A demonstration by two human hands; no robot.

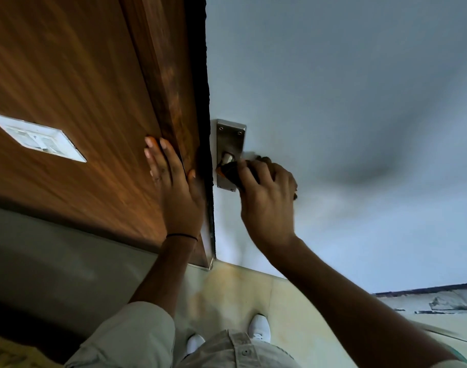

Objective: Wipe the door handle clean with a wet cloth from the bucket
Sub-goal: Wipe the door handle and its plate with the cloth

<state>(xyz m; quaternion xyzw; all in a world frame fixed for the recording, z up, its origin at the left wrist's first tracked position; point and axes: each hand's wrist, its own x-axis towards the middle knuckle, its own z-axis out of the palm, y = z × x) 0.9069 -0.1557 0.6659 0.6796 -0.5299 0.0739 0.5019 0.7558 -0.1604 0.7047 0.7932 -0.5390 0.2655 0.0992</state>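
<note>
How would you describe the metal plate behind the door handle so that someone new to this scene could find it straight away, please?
Start at the pale blue-grey door filling the right side of the view and follow its left edge, beside the brown wooden frame. The metal plate sits there, a tall silver rectangle with small screws at its top corners. It is the only shiny metal fitting, and the right hand presses a cloth against its lower part.

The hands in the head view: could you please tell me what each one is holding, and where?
The right hand grips a dark cloth bunched around the door handle. The left hand holds nothing; it lies flat against the wooden door frame.
</note>
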